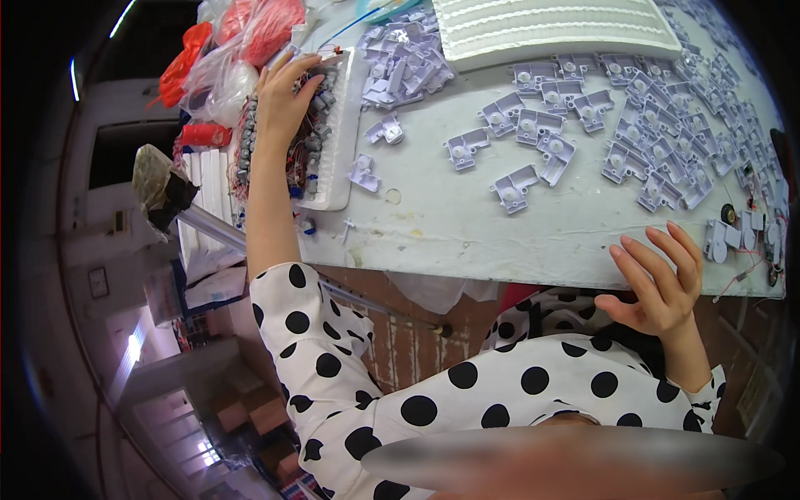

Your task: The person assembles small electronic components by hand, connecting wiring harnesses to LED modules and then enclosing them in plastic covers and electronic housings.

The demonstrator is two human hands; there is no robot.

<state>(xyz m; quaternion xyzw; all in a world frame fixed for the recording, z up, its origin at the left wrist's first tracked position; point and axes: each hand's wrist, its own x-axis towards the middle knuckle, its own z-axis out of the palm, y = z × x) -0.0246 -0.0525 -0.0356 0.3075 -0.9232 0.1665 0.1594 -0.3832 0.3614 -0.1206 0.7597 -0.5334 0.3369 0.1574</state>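
My left hand reaches over a white foam tray. Small grey motors with thin wires fill this tray. Thumb and fingers on that hand are bent but apart, with nothing visible between them; the hand and forearm cover part of the tray. My right hand hovers at the table's front edge, palm partly up, fingers spread and holding nothing. Nearest to it is a small group of white housings with wires at the table's right corner.
Many white plastic housings are spread over the table, with a pile of small white parts near the tray. A ribbed white foam block lies at the back. Plastic bags stand far left, above a metal pole.
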